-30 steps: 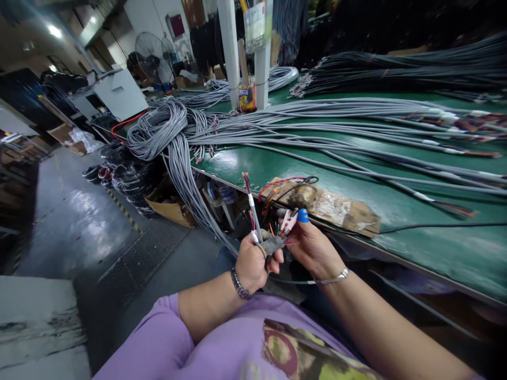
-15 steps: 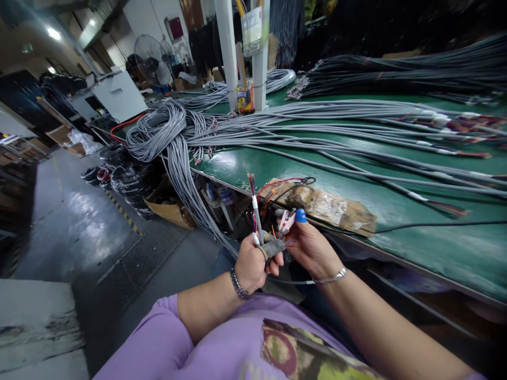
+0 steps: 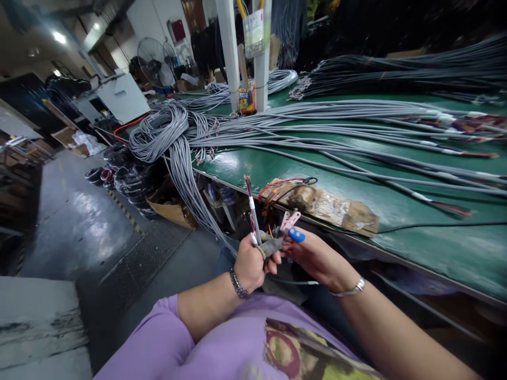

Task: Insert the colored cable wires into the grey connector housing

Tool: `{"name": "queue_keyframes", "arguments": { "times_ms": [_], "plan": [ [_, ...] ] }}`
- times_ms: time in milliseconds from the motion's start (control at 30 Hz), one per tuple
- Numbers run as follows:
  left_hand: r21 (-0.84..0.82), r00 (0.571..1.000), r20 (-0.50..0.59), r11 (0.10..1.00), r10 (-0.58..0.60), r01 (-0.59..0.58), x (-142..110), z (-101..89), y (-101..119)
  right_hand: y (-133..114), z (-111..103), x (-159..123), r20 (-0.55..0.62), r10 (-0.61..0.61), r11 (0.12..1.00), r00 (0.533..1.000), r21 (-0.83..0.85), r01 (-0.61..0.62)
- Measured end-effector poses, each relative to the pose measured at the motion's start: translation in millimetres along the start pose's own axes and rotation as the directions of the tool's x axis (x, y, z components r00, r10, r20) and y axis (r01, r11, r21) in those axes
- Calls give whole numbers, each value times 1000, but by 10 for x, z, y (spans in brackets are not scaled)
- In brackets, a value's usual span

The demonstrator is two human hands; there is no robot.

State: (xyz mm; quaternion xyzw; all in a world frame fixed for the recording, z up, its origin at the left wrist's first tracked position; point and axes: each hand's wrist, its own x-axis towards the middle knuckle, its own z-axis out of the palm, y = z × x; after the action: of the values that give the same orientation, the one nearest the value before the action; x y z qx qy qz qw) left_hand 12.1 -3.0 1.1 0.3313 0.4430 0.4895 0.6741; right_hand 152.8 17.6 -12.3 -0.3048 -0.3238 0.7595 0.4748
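My left hand (image 3: 250,264) is closed around several grey cables (image 3: 256,219) with white sleeves and thin coloured wires at their ends. Two of the cable ends stand upright above the fist, while a thicker grey piece points right. Just right of it my right hand (image 3: 312,253), with blue tape (image 3: 296,235) on the thumb, has its fingertips pressed together at the wire ends. What they pinch is hidden. A pink clip (image 3: 290,220) sticks up just beyond that thumb, its two handles spread apart. Whether the fingers touch the clip I cannot tell.
On the green table (image 3: 356,169) lies a taped wooden board (image 3: 332,207) with red and black leads. Long grey cables (image 3: 317,113) stretch across the table, and a coil (image 3: 158,132) hangs at its left corner. An open cardboard box (image 3: 172,208) stands on the floor below.
My right thumb has moved down off the pink clip, whose handles now point upward and apart. The right wrist has shifted right and slightly down. My left hand keeps its hold on the cables.
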Motion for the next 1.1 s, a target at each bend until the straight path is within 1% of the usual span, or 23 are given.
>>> {"name": "queue_keyframes", "arguments": {
  "times_ms": [67, 100, 167, 233, 500, 600, 733, 800, 867, 967, 1100],
  "plan": [
    [13, 1000, -1, 1000, 15, -15, -2, -26, -30, 4, -21, -56, 7, 38, 998, 999, -51, -38],
    [21, 1000, 1, 1000, 19, -19, -4, -36, -43, 5, -27, -76, -10, 53, 995, 999, -79, -54],
    [36, 1000, 7, 999, 18, -18, -12, -50, -63, 2, -30, -100, -69, 36, 989, 997, -139, -46],
    [46, 1000, 9, 999, 13, -13, -22, -56, -72, -2, -20, -111, -100, 9, 982, 995, -185, -27],
    [50, 1000, 16, 999, -10, 9, -43, -100, -113, 42, 9, -120, -94, -36, 968, 995, -249, 12],
    [92, 995, 84, 995, -49, 41, -43, -122, -122, 32, 40, -147, -90, -50, 953, 995, -301, 21],
    [217, 966, 220, 972, -134, 86, -43, -140, -70, -10, 102, -199, -76, -22, 920, 997, -391, -9],
    [252, 957, 242, 963, -159, 96, -42, -146, -45, -18, 119, -212, -83, -31, 911, 996, -412, -6],
    [241, 964, 222, 966, -149, 94, -41, -150, -43, -6, 126, -212, -112, -64, 904, 992, -427, 10],
    [167, 985, 150, 984, -87, 62, -45, -146, -82, 37, 136, -202, -181, -111, 900, 977, -435, 22],
    [71, 998, 68, 997, -15, 10, -52, -128, -138, 97, 168, -199, -269, -146, 924, 952, -381, 34]
  ]
}}
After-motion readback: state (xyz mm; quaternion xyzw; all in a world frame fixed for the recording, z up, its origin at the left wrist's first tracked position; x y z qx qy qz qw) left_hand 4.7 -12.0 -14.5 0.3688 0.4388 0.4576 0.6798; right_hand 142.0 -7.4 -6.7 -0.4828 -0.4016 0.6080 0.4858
